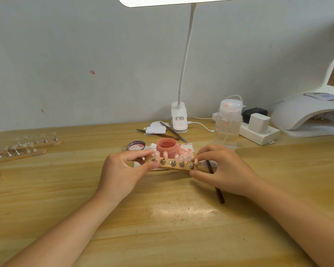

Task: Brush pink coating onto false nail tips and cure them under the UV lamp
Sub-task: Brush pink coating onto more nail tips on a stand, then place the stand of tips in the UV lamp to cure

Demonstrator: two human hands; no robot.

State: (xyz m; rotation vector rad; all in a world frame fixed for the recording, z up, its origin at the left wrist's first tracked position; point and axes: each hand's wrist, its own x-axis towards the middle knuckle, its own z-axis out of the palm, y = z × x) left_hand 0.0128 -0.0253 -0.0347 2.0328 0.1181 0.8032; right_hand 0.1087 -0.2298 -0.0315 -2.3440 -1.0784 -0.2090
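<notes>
The left hand pinched the left end of the wooden strip of pink nail tips, and the right hand pinched its right end, a brush under its palm. The strip lay crosswise above the worktop; the curing lamp sat far right, nearer the right hand.

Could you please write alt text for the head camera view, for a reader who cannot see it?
Both hands, left hand and right hand, pinch the ends of a wooden strip holding five pink nail tips. Behind it stands an open pink jar; a UV lamp sits far right.
</notes>
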